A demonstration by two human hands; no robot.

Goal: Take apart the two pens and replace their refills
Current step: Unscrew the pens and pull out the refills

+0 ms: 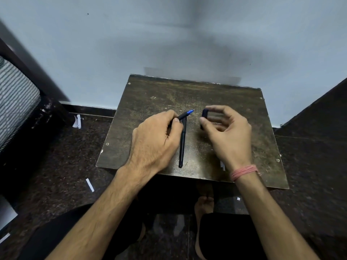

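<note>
My left hand [155, 139] grips an uncapped dark pen [185, 115]; its blue tip points up and to the right, clear of the fingers. A second dark pen [182, 145] lies capped on the small wooden table [150, 102], running front to back just right of my left hand. My right hand [228, 132] pinches a dark blue pen cap [205, 113] between thumb and fingers, a short gap right of the blue tip. Something pale [222, 165], partly hidden by my right wrist, lies on the table.
The table stands against a pale blue wall [169, 44]. Dark speckled floor [65, 156] surrounds it, with scraps of white paper [89, 185] on it. A striped mattress [15, 98] on a dark frame is at the left. My knees and bare foot [203, 205] are below the table's front edge.
</note>
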